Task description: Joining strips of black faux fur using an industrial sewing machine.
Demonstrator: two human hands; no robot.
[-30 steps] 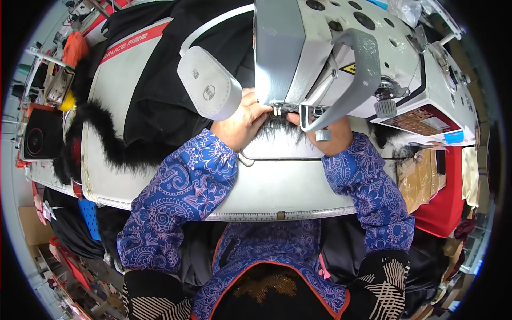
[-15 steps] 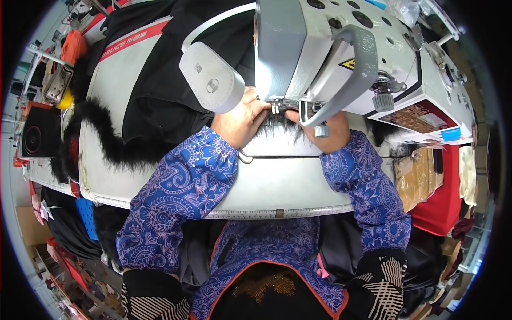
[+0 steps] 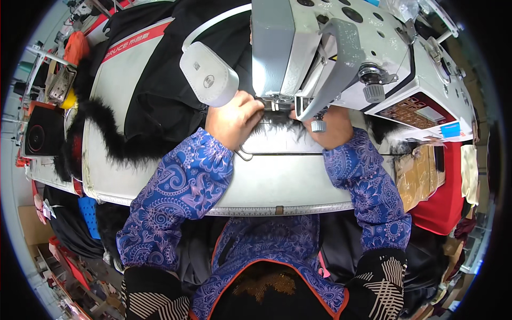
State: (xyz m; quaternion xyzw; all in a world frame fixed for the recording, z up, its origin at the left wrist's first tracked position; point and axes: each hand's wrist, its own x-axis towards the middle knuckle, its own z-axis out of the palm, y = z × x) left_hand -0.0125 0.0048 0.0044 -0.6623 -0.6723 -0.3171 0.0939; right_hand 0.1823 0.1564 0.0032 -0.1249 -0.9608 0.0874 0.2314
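Fingers of the bare left hand (image 3: 233, 120) and right hand (image 3: 332, 128) flank shaggy black fur (image 3: 280, 128) at upper centre; whether they grip it, I cannot tell. A grey-and-white metal sewing machine (image 3: 272, 53) looms above the smooth white surface (image 3: 293, 181).

A pale worktop (image 3: 293, 181) spans the middle of the frame; a whitish wall (image 3: 17, 186) lines the left edge, grey floor (image 3: 111, 271) at lower left.
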